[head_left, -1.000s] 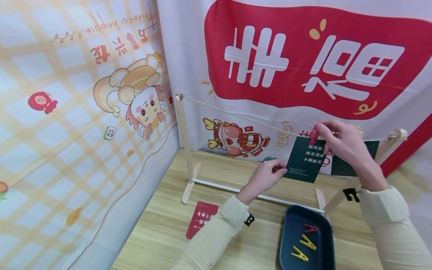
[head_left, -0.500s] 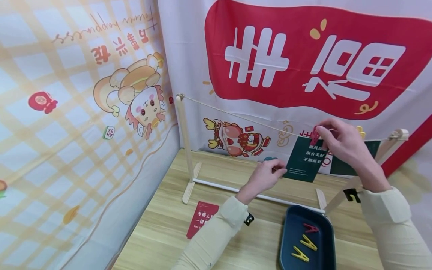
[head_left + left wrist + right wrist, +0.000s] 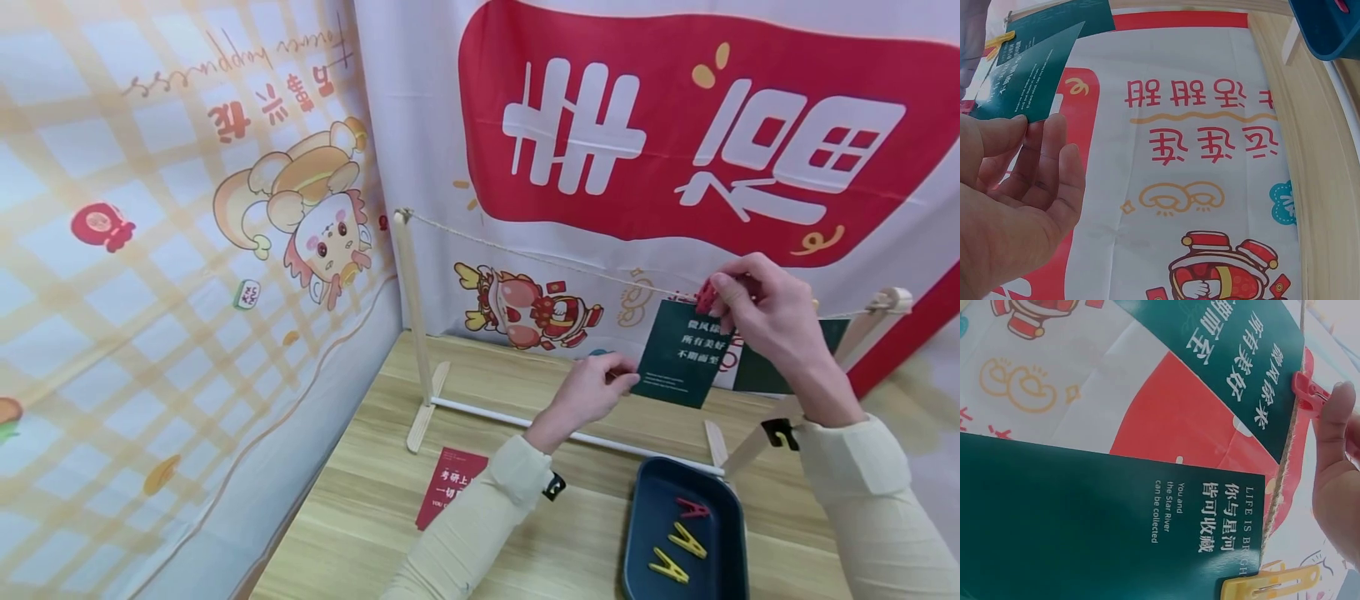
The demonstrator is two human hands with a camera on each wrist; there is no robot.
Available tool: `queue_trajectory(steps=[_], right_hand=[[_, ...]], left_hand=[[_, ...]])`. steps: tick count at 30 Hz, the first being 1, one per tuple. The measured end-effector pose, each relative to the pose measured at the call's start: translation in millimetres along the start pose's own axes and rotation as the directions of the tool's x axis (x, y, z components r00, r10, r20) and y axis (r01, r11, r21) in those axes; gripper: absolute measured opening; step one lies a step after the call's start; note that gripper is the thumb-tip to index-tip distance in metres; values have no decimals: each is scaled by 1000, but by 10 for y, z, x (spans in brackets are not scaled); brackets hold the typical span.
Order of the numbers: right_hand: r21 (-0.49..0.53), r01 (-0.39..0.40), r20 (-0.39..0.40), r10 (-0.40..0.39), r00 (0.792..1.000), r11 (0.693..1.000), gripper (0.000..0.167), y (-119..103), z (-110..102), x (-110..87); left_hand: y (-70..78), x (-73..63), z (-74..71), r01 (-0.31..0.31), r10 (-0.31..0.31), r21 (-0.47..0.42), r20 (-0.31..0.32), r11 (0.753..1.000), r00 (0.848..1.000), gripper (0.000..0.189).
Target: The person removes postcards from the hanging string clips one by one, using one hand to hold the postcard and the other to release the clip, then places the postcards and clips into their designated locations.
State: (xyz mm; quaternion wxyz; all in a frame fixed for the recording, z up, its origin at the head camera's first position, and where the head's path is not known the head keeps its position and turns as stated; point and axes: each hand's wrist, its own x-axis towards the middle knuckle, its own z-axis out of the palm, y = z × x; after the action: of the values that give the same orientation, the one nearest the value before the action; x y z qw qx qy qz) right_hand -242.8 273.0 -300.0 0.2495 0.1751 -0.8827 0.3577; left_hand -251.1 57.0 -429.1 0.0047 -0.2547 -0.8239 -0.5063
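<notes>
My left hand [image 3: 585, 392] pinches the lower left corner of a dark green card [image 3: 677, 360] with white lettering, between thumb and fingers. The card's top edge lies along a thin rope [image 3: 517, 250]. At that edge, my right hand [image 3: 776, 312] holds a red clothespin [image 3: 1311, 394] between thumb and fingers; its jaws overlap the card and rope in the right wrist view. Beside it on the same rope hangs a second green card [image 3: 1085, 519], clipped by a yellow clothespin [image 3: 1272, 585].
A wooden stand [image 3: 412, 308] with a white bottom rod [image 3: 495, 417] carries the rope. A blue tray [image 3: 633, 533] in front holds one red and two yellow clothespins. A red card [image 3: 442, 492] lies on the table, partly under my left sleeve. Printed cloth hangs behind.
The right hand has risen slightly, bringing the red clothespin up from across the card's face to its top edge at the rope. My left hand stays on the card's corner.
</notes>
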Motion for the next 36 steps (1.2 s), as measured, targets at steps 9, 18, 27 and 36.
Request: queue_trajectory(steps=[9, 18, 27, 36], right_hand=[[49, 139, -130, -131, 983, 989, 20, -37, -5, 6], [-1, 181, -149, -179, 973, 984, 21, -57, -34, -91], [-28, 93, -93, -95, 991, 995, 37, -40, -34, -292], [-46, 71, -78, -74, 994, 996, 41, 47, -6, -442]], left_hand=[[-48, -8, -16, 1, -1, -11, 0, 1000, 1000, 14], [-108, -63, -18, 48, -48, 2, 11, 999, 999, 21], [-154, -167, -103, 40, -40, 4, 14, 999, 999, 21], [-234, -252, -197, 54, -54, -33, 9, 998, 998, 17]])
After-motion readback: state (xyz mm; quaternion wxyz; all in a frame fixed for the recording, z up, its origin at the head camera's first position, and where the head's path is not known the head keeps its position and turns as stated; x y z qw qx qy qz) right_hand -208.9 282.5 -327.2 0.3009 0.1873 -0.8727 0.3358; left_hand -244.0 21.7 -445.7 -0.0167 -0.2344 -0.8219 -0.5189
